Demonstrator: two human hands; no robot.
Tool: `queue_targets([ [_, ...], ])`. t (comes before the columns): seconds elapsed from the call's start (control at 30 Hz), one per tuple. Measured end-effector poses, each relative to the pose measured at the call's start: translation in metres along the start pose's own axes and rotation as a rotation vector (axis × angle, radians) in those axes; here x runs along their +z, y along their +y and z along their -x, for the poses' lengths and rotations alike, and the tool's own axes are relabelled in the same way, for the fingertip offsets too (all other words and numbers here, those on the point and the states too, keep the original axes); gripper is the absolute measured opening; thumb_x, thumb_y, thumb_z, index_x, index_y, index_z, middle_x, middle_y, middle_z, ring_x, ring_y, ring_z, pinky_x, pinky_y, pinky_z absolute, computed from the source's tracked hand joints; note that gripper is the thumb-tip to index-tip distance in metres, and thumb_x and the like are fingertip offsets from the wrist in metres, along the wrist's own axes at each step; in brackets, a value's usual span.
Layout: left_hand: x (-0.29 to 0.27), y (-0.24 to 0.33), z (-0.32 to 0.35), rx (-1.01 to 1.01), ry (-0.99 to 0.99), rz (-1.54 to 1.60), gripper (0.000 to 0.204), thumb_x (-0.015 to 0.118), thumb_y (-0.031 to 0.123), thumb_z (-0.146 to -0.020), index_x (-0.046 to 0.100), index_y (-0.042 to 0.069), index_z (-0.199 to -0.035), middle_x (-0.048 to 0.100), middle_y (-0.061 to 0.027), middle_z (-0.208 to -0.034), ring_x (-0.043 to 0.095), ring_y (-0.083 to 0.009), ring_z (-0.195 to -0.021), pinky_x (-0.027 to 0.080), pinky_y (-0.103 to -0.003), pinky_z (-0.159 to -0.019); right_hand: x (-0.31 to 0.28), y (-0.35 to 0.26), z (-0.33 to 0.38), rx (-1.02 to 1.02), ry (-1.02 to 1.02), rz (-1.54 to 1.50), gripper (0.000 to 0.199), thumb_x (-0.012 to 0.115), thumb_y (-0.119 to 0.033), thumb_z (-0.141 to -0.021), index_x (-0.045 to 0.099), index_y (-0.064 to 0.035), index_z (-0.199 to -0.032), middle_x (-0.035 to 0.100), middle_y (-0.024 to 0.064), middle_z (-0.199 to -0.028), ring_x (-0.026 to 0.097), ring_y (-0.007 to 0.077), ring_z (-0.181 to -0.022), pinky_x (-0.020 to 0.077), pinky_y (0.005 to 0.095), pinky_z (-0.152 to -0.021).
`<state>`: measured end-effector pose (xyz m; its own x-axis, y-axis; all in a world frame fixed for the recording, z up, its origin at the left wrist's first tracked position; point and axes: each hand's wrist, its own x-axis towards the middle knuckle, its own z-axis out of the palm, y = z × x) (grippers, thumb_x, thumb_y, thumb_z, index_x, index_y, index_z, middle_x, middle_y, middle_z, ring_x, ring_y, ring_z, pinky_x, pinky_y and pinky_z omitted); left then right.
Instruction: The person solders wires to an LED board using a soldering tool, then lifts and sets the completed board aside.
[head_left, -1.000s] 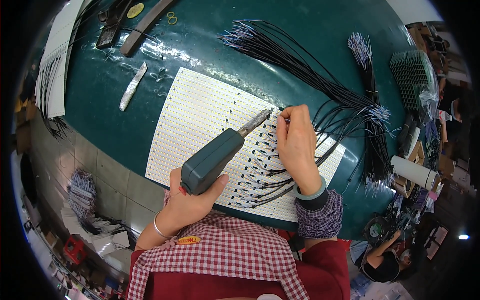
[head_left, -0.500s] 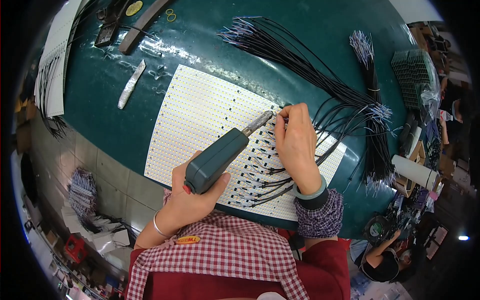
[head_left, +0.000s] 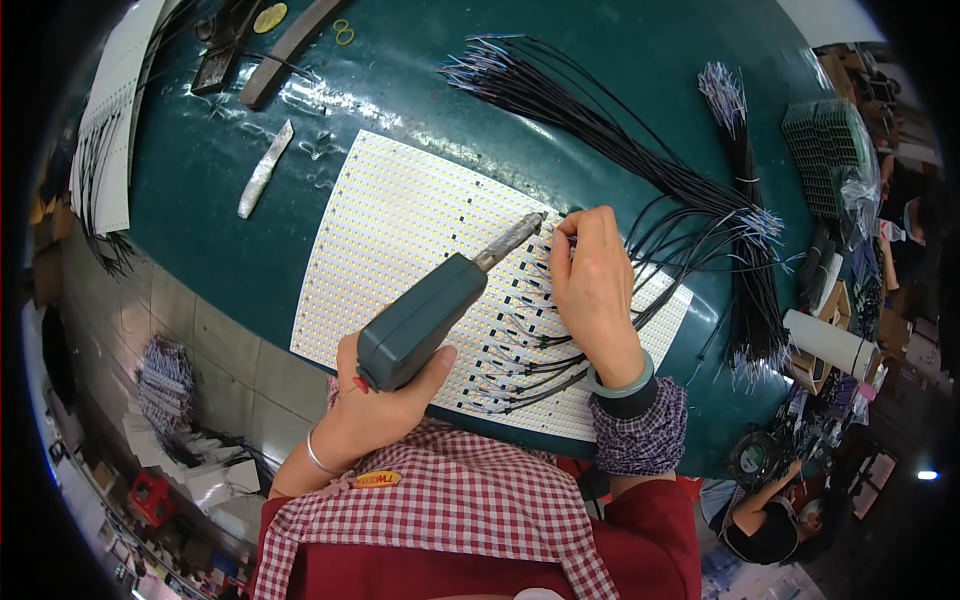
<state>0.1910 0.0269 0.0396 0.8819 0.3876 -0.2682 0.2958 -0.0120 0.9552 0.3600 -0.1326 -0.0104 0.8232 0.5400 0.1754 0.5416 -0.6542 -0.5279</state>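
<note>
My left hand [head_left: 385, 415] is wrapped round a dark green soldering gun [head_left: 420, 322] with a red part at its rear. The gun's metal tip reaches the far edge of a white LED board [head_left: 375, 220], just left of my right fingertips; whether it touches the board I cannot tell. My right hand [head_left: 595, 280] is closed in a pinch over that same edge, on the end of a thin black cable, mostly hidden by the fingers. Nearer me, several black cables [head_left: 548, 378] with stripped pale ends lie in a row across the board.
Bundles of black cable [head_left: 600, 125] lie beyond and right of the board on the green table [head_left: 400, 60]. A silvery strip [head_left: 265, 170], a dark bar [head_left: 285, 55] and wired white panels [head_left: 105, 130] are at the left. At the right stand stacked green boards [head_left: 825, 155]; another person [head_left: 770, 525] sits beyond.
The soldering gun has shifted slightly left, and its tip has moved a little away from me along the board's edge. My right hand has stayed in place.
</note>
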Motion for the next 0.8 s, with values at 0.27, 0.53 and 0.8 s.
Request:
queue_targets([
  [0.27, -0.023, -0.010, 0.006, 0.013, 0.108, 0.002, 0.037, 0.069, -0.002, -0.084, 0.060, -0.002, -0.120, 0.066, -0.0073, -0.101, 0.054, -0.0079, -0.061, 0.044, -0.022, -0.053, -0.024, -0.012, -0.020, -0.041, -0.168, 0.011, 0.015, 0.065, -0.005, -0.084, 0.053, -0.0011, -0.093, 0.054, 0.0154, -0.088, 0.057, 0.0355, -0.080, 0.0478, 0.0440, -0.068],
  [0.53, -0.040, -0.007, 0.005, -0.072, 0.291, 0.218, 0.033, 0.076, 0.004, -0.080, 0.065, -0.003, -0.111, 0.069, -0.0095, -0.102, 0.065, -0.0149, -0.090, 0.052, -0.028, -0.079, -0.008, -0.017, -0.151, -0.284, 0.004, 0.012, 0.009, 0.061, -0.008, -0.087, 0.058, -0.0023, -0.092, 0.057, 0.0143, -0.088, 0.057, 0.0335, -0.086, 0.0467, 0.0444, -0.074],
  [0.8, -0.058, -0.011, 0.009, -0.071, 0.390, 0.222, 0.033, 0.074, 0.002, -0.082, 0.065, -0.004, -0.113, 0.069, -0.0108, -0.105, 0.065, -0.0153, -0.093, 0.052, -0.028, -0.083, 0.037, -0.016, -0.209, -0.267, 0.073, 0.316, 0.011, 0.066, -0.009, -0.083, 0.066, -0.0058, -0.094, 0.062, 0.0113, -0.097, 0.059, 0.0316, -0.096, 0.0492, 0.0434, -0.079],
])
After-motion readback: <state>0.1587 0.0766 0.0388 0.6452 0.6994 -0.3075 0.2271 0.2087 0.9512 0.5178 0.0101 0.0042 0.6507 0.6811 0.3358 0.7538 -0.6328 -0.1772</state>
